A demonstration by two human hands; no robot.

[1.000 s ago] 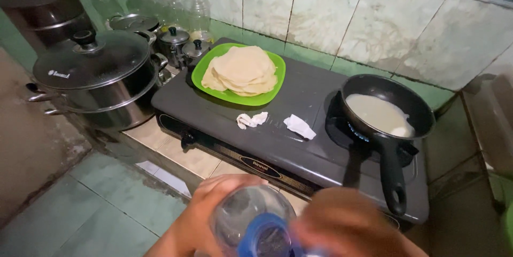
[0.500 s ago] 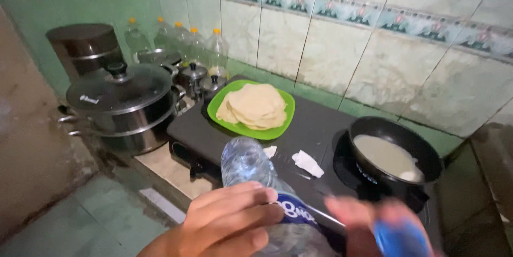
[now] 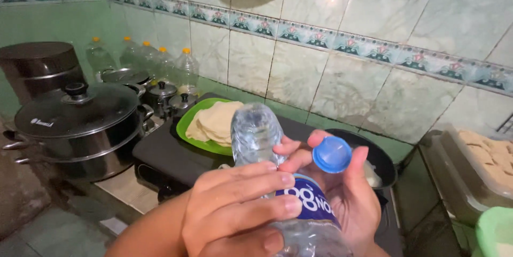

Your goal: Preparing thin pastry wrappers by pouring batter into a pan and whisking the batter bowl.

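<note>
A clear plastic water bottle with a blue label is raised close to the camera, its bottom end pointing away from me. My left hand wraps around its middle. Behind the bottle, my right hand pinches a round blue bottle cap between thumb and fingers. Beyond them a green plate with a stack of flat breads lies on the black stove. A black frying pan with pale batter sits on the stove, partly hidden by my right hand.
A large black lidded pot stands at the left, a taller dark pot behind it. Several clear bottles with orange caps line the tiled wall, with small lidded pots in front. A clear container and a green rim are at right.
The bottle has been lifted higher and tilted toward me, and the view has swung upward. My right hand with the blue cap moved up from the lower edge to beside the bottle.
</note>
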